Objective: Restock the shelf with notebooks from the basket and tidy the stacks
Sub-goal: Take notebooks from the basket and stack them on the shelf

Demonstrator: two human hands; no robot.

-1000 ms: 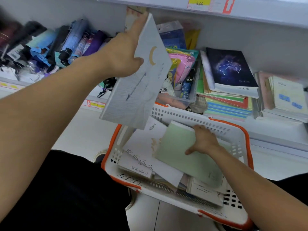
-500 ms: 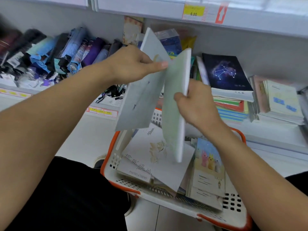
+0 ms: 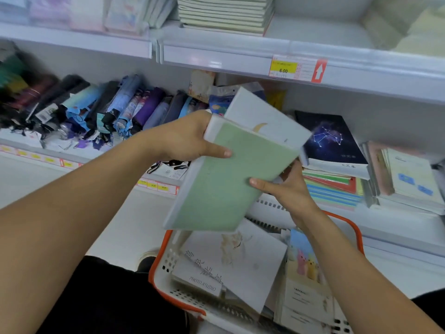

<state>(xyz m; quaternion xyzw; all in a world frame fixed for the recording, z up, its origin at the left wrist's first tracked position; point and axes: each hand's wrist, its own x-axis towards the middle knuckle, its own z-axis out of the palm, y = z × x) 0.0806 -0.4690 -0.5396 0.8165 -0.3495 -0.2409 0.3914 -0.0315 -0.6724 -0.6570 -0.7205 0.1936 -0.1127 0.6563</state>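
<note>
A green notebook lies on top of a white notebook with a gold moon; both are held together above the basket. My left hand grips their upper left corner, thumb across the green cover. My right hand holds them from below on the right, thumb on the green cover. The white basket with an orange rim sits below and holds several notebooks, among them a white one with writing and one with coloured rabbits.
On the shelf at right lies a dark constellation notebook on a colourful stack, with pale notebooks beside it. Folded umbrellas fill the shelf at left. The upper shelf carries a stack of pale green notebooks.
My right hand lifted the green notebook from the basket and laid it against the white one in my left hand. Both hands now hold the pair flat; the view tilted up.
</note>
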